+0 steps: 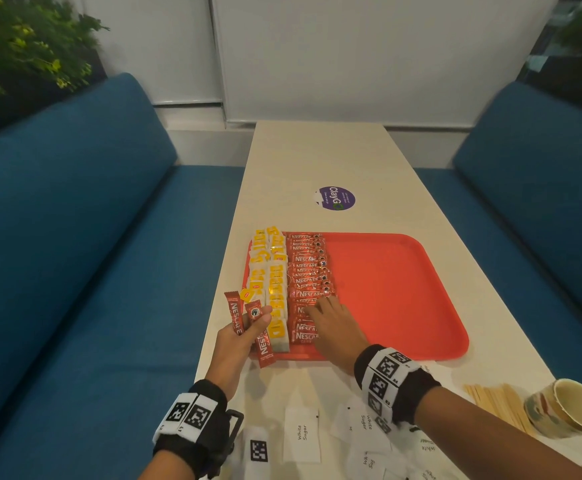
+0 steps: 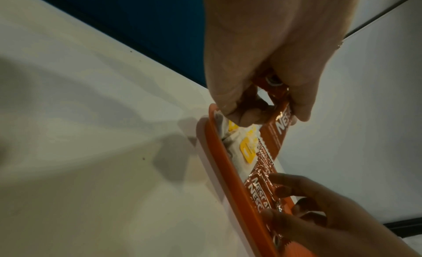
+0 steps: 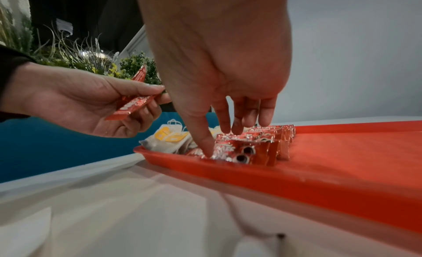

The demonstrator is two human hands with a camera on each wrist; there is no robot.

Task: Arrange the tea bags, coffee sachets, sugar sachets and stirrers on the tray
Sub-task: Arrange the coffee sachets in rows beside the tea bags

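At the near left corner of the red tray, which lies on the bench close to its left edge, our right hand rests with fingers spread and nearly straight on the column of coffee sachets, its fingertips pressing the nearest packets flat; it grips nothing. Our left hand hovers just off the tray's left rim, fingers curled round a few spare coffee sachets pinched under the thumb. The laid sachets run with their long axes across the tray, left to right, stacked in a line from the far rim toward us, with the yellow-tagged tea bags in columns between them and the left rim. The held sachets stand roughly at right angles to that, so we judge they must be turned crosswise and passed rightward over the tea bags; the right hand is nearer the open slot. Sugar sachets and stirrers wait off the tray by the near edge.
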